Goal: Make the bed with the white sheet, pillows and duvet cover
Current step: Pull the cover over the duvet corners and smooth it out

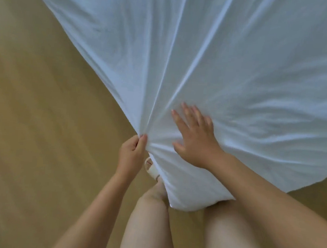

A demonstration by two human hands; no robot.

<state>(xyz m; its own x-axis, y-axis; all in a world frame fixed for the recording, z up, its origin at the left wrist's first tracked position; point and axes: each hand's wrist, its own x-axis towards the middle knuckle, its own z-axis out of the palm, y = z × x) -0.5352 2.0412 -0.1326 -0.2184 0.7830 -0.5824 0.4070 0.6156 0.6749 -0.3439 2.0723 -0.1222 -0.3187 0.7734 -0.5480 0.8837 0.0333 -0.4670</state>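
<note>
Tan wooden floor [38, 131] under a thin, soft white cotton sheet [224, 59]; left hand [130, 153] pinches its gathered edge, right hand [194, 137] lies flat, fingers straight. Probably light and limp; edges or corners look best to grasp.

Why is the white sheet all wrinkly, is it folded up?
Not folded: the white sheet is spread out. The left hand pinches its edge, so creases fan out from there, while the right hand presses flat.

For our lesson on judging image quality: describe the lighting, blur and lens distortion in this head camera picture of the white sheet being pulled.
Head view: soft, even light with no hard shadows or glare on the thin white cotton sheet; slight motion blur on the flat right hand and across the tan wooden floor; the left hand pinching the sheet is sharper; wide-angle stretch enlarges the forearms at the frame's lower edge.
</note>
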